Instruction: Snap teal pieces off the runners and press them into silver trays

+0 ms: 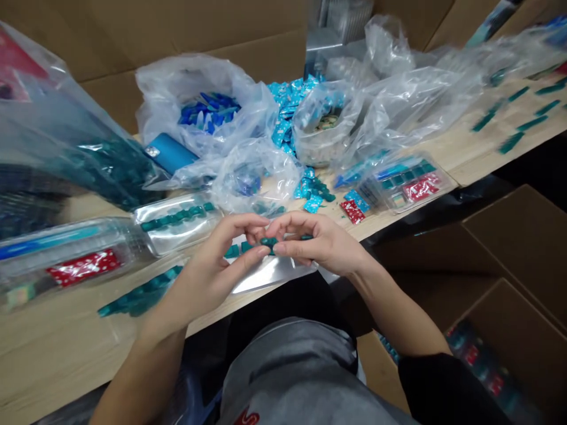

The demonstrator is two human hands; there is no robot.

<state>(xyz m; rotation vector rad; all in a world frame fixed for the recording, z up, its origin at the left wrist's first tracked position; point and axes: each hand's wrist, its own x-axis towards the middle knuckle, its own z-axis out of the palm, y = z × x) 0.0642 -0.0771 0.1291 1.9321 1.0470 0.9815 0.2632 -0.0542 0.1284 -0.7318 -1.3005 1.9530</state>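
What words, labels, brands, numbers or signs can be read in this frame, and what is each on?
Grey garment: red lettering cut off by the frame edge, perhaps "S", uncertain.
Red-and-white packets: print too small to read.
Blue packets: print too small to read.
Red label in the clear plastic package: too blurred to read.
No other text is legible.

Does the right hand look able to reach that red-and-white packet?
Probably yes: only bare wood tabletop lies between the right hand and the red-and-white packet, though its fingers pinch teal packets.
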